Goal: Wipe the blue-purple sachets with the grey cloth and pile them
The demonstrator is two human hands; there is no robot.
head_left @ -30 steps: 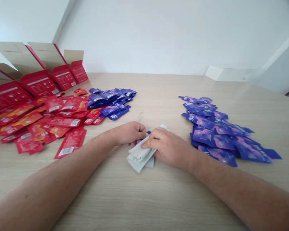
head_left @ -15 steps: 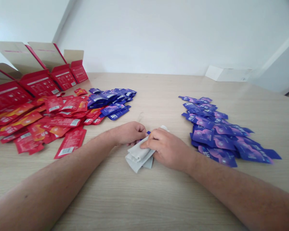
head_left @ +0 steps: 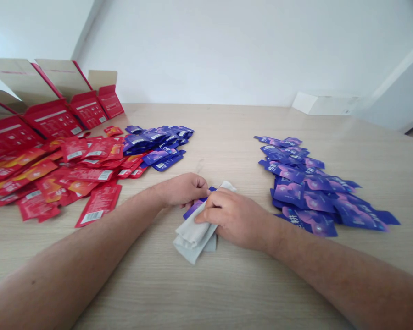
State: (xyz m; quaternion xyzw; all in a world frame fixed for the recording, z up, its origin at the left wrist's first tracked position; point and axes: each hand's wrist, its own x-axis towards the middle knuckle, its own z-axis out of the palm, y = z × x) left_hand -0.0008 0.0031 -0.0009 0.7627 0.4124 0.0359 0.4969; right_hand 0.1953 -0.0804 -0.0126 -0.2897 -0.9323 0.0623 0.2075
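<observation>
My right hand [head_left: 236,215] is closed on a folded white cloth [head_left: 192,232], pressing it onto a purple sachet [head_left: 192,208] at the middle of the table. Most of that sachet is covered by the cloth and my fingers. At the sachet's far left edge, my left hand [head_left: 187,190] pinches it between thumb and fingers. To the right lies a spread of purple sachets [head_left: 316,201], overlapping in rows. Another heap of purple sachets [head_left: 161,142] sits beyond my left hand.
A pile of red and orange sachets [head_left: 86,174] covers the left of the table [head_left: 227,284]. Behind it stand several red cardboard boxes [head_left: 55,119] with raised flaps. A white box [head_left: 325,104] rests at the back right, near the wall.
My right hand has slid the cloth slightly toward me and left, uncovering more of the purple sachet. My left hand has stayed nearly in place.
</observation>
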